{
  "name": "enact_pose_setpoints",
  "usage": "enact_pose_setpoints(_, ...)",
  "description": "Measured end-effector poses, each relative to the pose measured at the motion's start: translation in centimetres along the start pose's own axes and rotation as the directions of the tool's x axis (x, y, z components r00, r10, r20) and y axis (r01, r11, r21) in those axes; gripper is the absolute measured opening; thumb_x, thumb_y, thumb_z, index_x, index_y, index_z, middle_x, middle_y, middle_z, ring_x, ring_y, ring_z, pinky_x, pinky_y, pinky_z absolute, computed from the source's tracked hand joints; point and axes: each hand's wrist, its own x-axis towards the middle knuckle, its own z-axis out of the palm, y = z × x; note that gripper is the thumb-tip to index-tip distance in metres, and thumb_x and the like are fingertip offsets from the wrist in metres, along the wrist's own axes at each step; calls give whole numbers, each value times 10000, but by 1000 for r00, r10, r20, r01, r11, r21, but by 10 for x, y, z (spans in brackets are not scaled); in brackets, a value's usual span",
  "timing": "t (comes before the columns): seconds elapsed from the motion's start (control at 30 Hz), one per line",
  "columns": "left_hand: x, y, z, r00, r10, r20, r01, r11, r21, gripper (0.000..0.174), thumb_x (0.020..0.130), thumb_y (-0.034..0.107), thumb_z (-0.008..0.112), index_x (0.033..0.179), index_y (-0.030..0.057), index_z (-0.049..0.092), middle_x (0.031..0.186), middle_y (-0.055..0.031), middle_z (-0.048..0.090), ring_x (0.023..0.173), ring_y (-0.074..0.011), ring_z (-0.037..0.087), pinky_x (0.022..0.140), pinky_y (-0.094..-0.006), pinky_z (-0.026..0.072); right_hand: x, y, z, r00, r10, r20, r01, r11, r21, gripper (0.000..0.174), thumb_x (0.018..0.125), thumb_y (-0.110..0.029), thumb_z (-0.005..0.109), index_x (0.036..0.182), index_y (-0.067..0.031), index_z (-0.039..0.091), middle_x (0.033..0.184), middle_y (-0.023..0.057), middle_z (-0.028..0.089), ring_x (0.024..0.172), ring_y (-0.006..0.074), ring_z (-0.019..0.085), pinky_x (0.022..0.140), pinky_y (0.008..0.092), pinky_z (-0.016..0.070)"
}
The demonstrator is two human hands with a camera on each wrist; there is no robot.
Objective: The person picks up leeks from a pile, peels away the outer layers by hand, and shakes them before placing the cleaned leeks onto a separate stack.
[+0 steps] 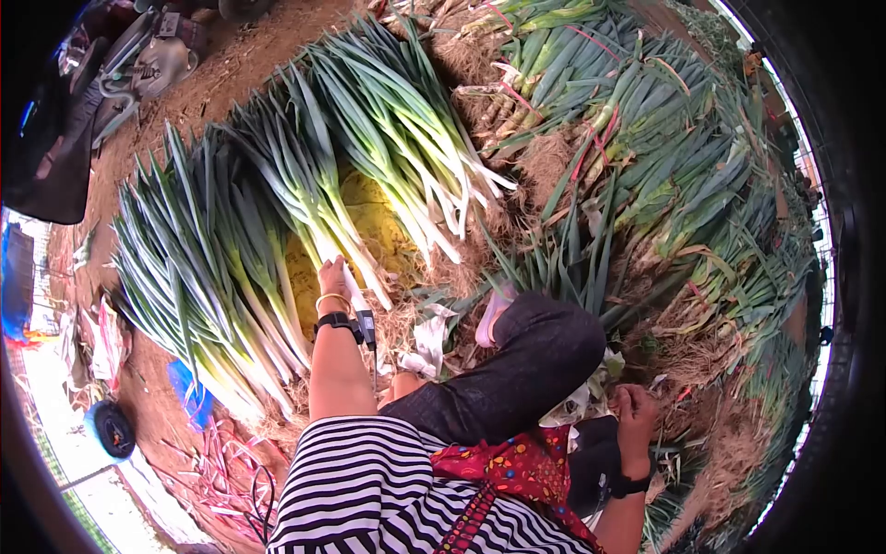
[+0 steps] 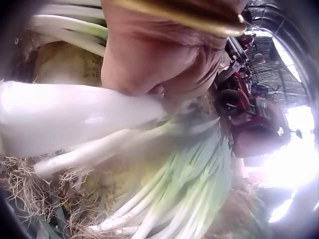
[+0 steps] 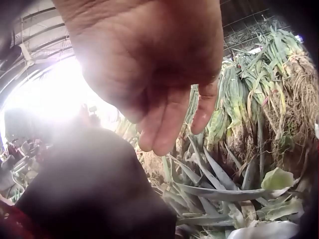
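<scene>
My left hand (image 1: 333,277) grips a leek (image 2: 75,117) by its thick white stalk, over the middle pile of cleaned leeks (image 1: 291,175). The root end of that stalk points toward the lower left in the left wrist view. On either side lie more cleaned leeks, a left pile (image 1: 203,277) and a right pile (image 1: 397,120), green tops pointing away from me. Beneath them a yellow sack (image 1: 369,203) shows through. My right hand (image 1: 635,413) hangs beside my bent knee, fingers loosely bent with nothing held in them.
Uncleaned leek bundles (image 1: 683,175) with tangled roots are heaped along the right. Loose leaves (image 3: 224,194) lie below my right hand. Pink strips (image 1: 217,471), a blue bag (image 1: 191,392) and a small wheel (image 1: 113,430) are at the left. A motorbike (image 2: 254,107) stands in the background.
</scene>
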Motion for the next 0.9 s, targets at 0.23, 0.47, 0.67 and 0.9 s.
enact_pose_setpoints(0.23, 15, 5, -3, 998, 57, -6, -56, 991, 118, 120, 840, 133, 578, 857, 17, 551, 678, -69, 565, 526, -175, 537, 476, -297, 439, -3, 9, -1, 1000, 21, -1, -21, 1000, 21, 162, 879, -112, 505, 838, 28, 575, 658, 77, 573, 591, 138, 574, 554, 264, 431)
enact_pose_setpoints(0.47, -4, 12, -7, 916, 398, -55, -370, 889, 271, 145, 804, 90, 571, 707, 26, 485, 597, -4, 463, 498, -110, 452, 469, -269, 375, -1, 21, 3, 1000, 6, 17, -7, 999, 50, 149, 887, -110, 501, 868, 18, 573, 662, 90, 593, 608, 153, 595, 580, 270, 448)
enact_pose_setpoints(0.67, -37, 34, -31, 878, 475, -67, -417, 825, 382, 139, 798, 109, 548, 710, 28, 477, 570, -20, 454, 473, -112, 446, 446, -271, 377, 7, 23, 2, 998, -4, 70, -2, 996, 88, 157, 911, -128, 498, 891, 14, 562, 727, 25, 578, 622, 88, 555, 565, 232, 437)
enact_pose_setpoints(0.9, -37, 41, -85, 838, 537, -95, -401, 724, 561, 176, 797, 156, 558, 771, 0, 480, 614, -53, 429, 562, -159, 394, 536, -333, 369, 9, 27, 3, 998, 11, 62, -14, 998, 55, 159, 908, -122, 494, 888, 18, 567, 720, 28, 573, 618, 87, 542, 571, 234, 427)
